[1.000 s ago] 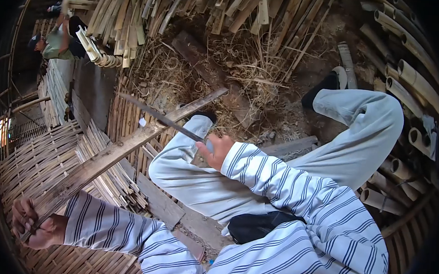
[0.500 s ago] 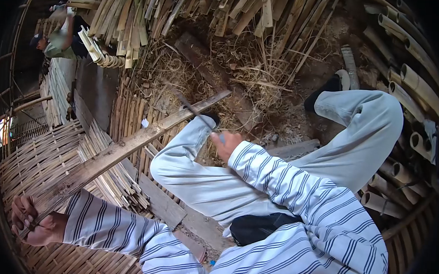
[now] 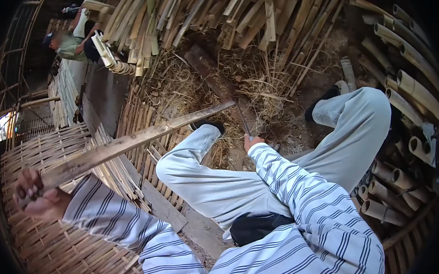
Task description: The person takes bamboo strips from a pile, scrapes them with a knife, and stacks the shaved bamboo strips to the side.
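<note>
Looking down through the head view, you've got your hands well apart, each busy with its own thing. Your left hand point(image 3: 42, 197) is wrapped around the near end of the long strip point(image 3: 130, 143), though those fingers are blurry, so I can't tell how firm the grip is. The strip slants away over the woven mat point(image 3: 42, 152), its far end out near the dark block point(image 3: 208, 69) on the ground. Your right hand point(image 3: 254, 142) is closed around the handle of what looks like a knife point(image 3: 243, 118), with the tip right by that far end. Can't tell if they touch, or if the block props the strip up.

What'd worry me: your dark shoe point(image 3: 221, 130) sits just beside the strip and pretty near the blade. If the edge skidded off the wood, say from a knot or too much force, it could go that way. A loose left hand might also let the strip roll or swing, and bare fingers could pick up splinters. Those curly shavings point(image 3: 268, 97) might snag the tip too.
</note>
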Demonstrator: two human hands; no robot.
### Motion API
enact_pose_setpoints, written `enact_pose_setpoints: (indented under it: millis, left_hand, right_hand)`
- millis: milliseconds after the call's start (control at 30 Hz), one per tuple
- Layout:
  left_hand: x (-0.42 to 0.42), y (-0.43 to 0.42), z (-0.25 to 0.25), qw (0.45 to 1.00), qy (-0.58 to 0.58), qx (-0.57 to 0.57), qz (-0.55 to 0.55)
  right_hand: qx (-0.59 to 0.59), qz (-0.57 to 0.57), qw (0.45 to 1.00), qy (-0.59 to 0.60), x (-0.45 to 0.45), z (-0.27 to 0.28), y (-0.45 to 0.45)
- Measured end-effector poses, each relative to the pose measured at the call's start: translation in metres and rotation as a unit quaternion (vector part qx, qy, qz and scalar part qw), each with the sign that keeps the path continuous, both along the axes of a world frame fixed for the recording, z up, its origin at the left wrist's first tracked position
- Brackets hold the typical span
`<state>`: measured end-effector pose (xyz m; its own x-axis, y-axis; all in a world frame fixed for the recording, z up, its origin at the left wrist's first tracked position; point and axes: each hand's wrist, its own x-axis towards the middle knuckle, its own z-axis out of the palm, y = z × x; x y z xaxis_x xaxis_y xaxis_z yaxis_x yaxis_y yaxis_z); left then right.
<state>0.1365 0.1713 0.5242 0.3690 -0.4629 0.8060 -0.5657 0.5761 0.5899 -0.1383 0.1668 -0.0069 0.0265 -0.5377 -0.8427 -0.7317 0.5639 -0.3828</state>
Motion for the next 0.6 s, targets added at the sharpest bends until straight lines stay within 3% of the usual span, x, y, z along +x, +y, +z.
enact_pose_setpoints:
  millis: [67,167,233,267,300,367,467,533,567,600]
  left_hand:
    - [0.006,-0.004,0.007,0.994,0.085,-0.014,-0.072]
    - [-0.044,-0.026,0.008,0.965,0.177,-0.053,0.189]
    - [-0.059,-0.033,-0.003,0.958,0.14,-0.066,0.242]
    - [-0.061,-0.033,-0.009,0.953,0.122,-0.072,0.269]
    - [-0.057,-0.038,0.001,0.921,0.201,-0.068,0.327]
    - [-0.043,-0.036,0.003,0.918,0.211,-0.066,0.328]
    - [-0.048,-0.038,0.003,0.914,0.227,-0.062,0.329]
    - [-0.044,-0.037,0.001,0.903,0.231,-0.05,0.359]
    - [0.008,-0.016,0.009,0.92,0.245,-0.018,0.306]
    - [0.008,-0.014,0.006,0.918,0.239,-0.024,0.317]
  right_hand:
    - [0.009,-0.019,1.0,-0.001,0.0,-0.004,-0.003]
    - [-0.036,-0.029,0.999,-0.024,0.002,0.002,-0.005]
    - [-0.087,-0.043,0.992,-0.075,0.001,0.043,-0.011]
    - [-0.111,0.007,0.982,-0.154,0.001,0.054,-0.016]
    - [-0.11,0.028,0.981,-0.155,0.009,0.059,-0.019]
    - [-0.116,0.105,0.963,-0.218,0.014,0.092,-0.025]
    - [-0.167,0.103,0.96,-0.201,0.026,0.118,-0.013]
    - [-0.192,0.062,0.961,-0.191,0.029,0.105,-0.009]
    - [-0.19,0.045,0.966,-0.17,0.026,0.094,-0.006]
    - [-0.188,0.028,0.97,-0.149,0.023,0.078,0.0]
